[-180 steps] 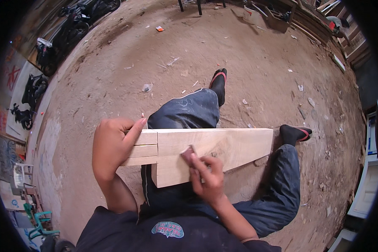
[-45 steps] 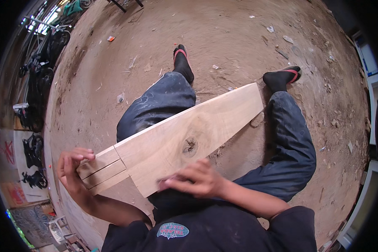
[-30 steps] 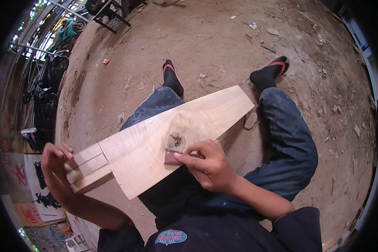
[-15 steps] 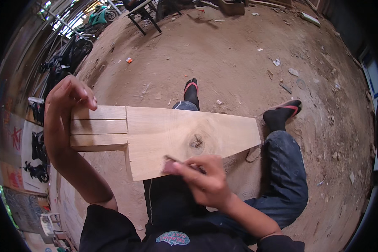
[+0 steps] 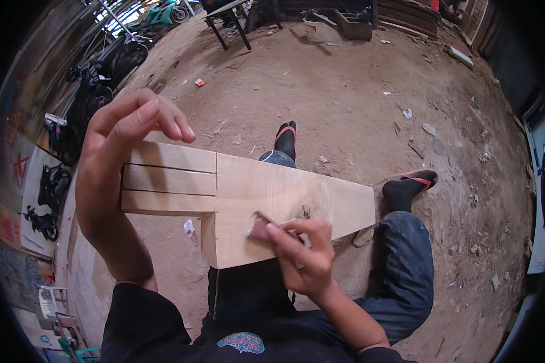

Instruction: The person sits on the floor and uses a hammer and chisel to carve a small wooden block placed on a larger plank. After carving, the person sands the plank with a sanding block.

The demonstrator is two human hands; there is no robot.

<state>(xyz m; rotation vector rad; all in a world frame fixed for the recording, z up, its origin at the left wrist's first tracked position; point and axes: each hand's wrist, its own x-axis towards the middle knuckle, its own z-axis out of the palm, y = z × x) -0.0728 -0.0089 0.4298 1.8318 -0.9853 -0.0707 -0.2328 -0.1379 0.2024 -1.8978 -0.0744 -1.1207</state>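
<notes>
A thick pale wooden board (image 5: 254,181) with a dark knot lies across my lap, tapering to the right. Its narrower left end has two long slits that part it into three strips. My left hand (image 5: 130,124) curves round that end with the wrist against it; its fingers are loosely bent above the far edge, apart, gripping nothing. In my right hand (image 5: 306,251) is a small folded reddish-brown piece of sandpaper (image 5: 261,230), pinched between thumb and fingers. It touches the board's face left of the knot, near the near edge.
My legs stretch over a dirt floor (image 5: 345,78) strewn with scraps, the feet in sandals (image 5: 427,178). Motorbikes (image 5: 124,57) stand at the far left. A small table (image 5: 227,11), a bucket (image 5: 318,29) and a box (image 5: 354,27) are at the back.
The sandpaper in my right hand has moved from the board's near edge further onto its face. The board has shifted right in view and tilts more. My left hand's fingers have straightened somewhat.
</notes>
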